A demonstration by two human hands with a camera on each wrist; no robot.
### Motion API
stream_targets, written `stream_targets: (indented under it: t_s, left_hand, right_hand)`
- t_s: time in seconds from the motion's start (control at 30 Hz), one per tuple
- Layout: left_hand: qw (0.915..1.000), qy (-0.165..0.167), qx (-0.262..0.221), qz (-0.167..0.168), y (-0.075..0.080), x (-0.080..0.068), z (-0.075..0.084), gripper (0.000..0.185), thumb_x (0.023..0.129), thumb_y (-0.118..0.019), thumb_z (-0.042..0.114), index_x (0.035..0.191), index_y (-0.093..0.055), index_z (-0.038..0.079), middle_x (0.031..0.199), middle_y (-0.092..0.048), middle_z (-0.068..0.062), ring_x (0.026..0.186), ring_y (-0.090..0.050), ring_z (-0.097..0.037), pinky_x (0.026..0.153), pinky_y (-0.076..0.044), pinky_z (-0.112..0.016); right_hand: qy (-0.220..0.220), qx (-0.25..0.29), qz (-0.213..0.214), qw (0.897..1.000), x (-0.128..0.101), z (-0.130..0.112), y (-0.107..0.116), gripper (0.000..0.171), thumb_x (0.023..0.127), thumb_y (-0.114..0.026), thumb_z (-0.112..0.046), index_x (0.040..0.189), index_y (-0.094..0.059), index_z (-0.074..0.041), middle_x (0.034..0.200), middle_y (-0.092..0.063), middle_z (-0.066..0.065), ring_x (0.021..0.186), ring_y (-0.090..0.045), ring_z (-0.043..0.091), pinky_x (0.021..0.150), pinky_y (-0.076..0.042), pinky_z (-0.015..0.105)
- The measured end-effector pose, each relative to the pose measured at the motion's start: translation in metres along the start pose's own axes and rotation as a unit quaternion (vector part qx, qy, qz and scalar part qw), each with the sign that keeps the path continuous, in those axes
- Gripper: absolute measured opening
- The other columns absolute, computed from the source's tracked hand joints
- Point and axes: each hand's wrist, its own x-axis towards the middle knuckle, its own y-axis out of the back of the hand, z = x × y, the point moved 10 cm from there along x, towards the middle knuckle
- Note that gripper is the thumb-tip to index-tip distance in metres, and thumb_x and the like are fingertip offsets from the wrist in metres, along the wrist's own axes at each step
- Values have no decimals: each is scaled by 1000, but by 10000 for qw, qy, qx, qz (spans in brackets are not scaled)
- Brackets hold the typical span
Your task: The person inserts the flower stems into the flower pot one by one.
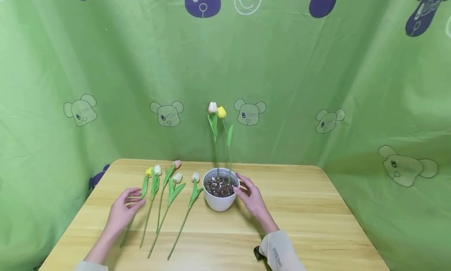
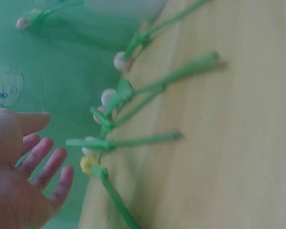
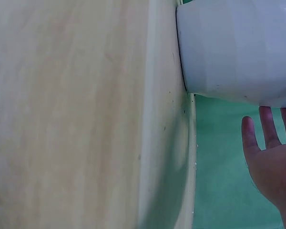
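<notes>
**Hands flank loose tulips and a planted pot**

The left hand (image 1: 124, 208), fingers relaxed and holding nothing, hovers at the leftmost of five artificial tulip stems (image 1: 165, 204) lying on the pale wooden counter (image 1: 317, 216). Right of them stands a round white plastic pot (image 1: 220, 192) with two upright tulips (image 1: 217, 111). The right hand (image 1: 251, 198) touches its side with straight fingers.

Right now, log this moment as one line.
left hand: open, by loose tulips | right hand: open, at pot | two tulips planted
</notes>
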Motion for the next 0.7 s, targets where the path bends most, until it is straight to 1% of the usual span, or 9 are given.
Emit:
stream_targets:
  t_s: [0.2,0.37,0.53,0.6,0.7]
  left_hand:
    - [9996,10,292,-48,11,-9,-19,47,95,-74,12,138,-57,0,131,-65,-23,113,-65,-36,85,-54,-13]
    - [9986,153,509,-13,18,-17,-33,47,94,-76,12,135,-58,-1,129,-66,-24,110,-66,-35,84,-54,-12]
    - [9974,341,625,-108,17,-20,-44,49,94,-76,13,136,-57,-1,131,-66,-23,113,-64,-34,87,-54,-13]
    - [9967,434,666,-148,16,-20,-47,50,94,-76,14,137,-57,-1,132,-65,-24,114,-65,-35,87,-55,-14]
    - [9963,463,701,-194,15,-21,-48,51,93,-77,13,137,-57,-2,132,-65,-26,115,-65,-38,86,-56,-17]
  right_hand:
    - [137,94,44,9999,-1,-1,-1,58,98,-68,-7,152,-48,-4,154,-48,25,138,-50,49,118,-43,53]
    - [184,115,-45,9998,-1,0,-4,58,99,-68,-8,152,-47,-3,155,-47,25,139,-49,49,119,-43,50]
    - [146,108,16,9998,-1,1,-2,58,98,-70,-9,152,-49,-6,154,-49,21,139,-50,47,118,-44,46]
    - [166,89,31,9998,-1,0,-2,58,98,-70,-9,152,-49,-6,154,-50,22,139,-50,47,118,-45,47]
    - [160,98,31,9998,-1,0,0,58,98,-70,-9,152,-49,-6,154,-49,22,139,-50,47,118,-45,47]
